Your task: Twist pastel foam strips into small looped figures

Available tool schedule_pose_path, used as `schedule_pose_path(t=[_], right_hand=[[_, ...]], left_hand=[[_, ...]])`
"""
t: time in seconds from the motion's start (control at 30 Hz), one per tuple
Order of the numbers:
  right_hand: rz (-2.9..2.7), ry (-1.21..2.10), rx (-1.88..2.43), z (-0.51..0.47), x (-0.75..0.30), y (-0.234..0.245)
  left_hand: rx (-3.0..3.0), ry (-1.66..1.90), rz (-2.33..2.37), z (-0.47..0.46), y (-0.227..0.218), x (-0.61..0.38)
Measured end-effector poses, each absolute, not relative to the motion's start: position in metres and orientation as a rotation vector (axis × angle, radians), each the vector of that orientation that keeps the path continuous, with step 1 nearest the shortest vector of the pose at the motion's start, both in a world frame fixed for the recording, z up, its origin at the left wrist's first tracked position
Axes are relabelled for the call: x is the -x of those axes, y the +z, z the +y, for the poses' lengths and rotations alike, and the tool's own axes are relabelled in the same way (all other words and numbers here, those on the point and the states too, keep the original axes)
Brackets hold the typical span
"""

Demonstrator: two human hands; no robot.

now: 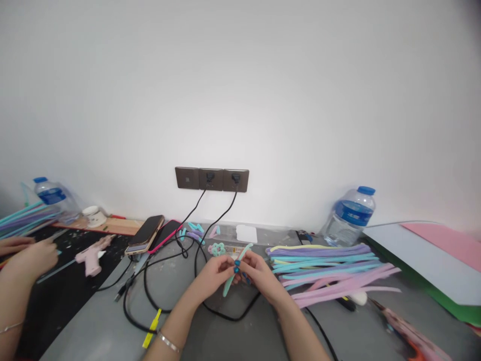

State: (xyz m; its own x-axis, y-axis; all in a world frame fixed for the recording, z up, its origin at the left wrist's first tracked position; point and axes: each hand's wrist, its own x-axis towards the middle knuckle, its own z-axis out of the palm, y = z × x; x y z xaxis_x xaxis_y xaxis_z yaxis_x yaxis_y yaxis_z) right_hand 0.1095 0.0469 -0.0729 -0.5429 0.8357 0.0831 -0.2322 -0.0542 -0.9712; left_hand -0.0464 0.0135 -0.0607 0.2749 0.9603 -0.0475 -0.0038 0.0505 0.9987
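My left hand (217, 273) and my right hand (257, 271) meet over the grey table, both pinched on a teal pipe cleaner (235, 273) that runs slantwise between them. Its upper end points toward the wall, its lower end hangs below my left fingers. Just behind my hands lies a small teal and pink pipe cleaner flower (217, 248). A pile of pastel pipe cleaners (326, 268) in purple, teal, pink and yellow lies right of my right hand.
Black cables (165, 281) loop from the wall sockets (211, 179) across the table. Two phones (146, 233) and a pink glue gun (92, 255) lie left. Another person's hands (26, 260) work at far left. Water bottles (351, 215) stand at both sides; coloured sheets (432, 255) right.
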Motion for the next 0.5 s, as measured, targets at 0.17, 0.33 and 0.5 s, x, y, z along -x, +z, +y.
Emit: schedule_pose_path(t=[0.17,0.33,0.5], right_hand=[[-1.447,1.755,0.688,0.047,-0.110,-0.070],[-1.419,1.860,0.692,0.046,-0.112,-0.068],[-1.390,1.841,0.650,0.045,-0.110,-0.068]], left_hand=[[-1.345,0.931,1.108,0.014,-0.059,0.052],[-1.118,0.861,1.046,0.009,-0.055,0.051],[-1.032,0.843,0.944,0.007,-0.050,0.049]])
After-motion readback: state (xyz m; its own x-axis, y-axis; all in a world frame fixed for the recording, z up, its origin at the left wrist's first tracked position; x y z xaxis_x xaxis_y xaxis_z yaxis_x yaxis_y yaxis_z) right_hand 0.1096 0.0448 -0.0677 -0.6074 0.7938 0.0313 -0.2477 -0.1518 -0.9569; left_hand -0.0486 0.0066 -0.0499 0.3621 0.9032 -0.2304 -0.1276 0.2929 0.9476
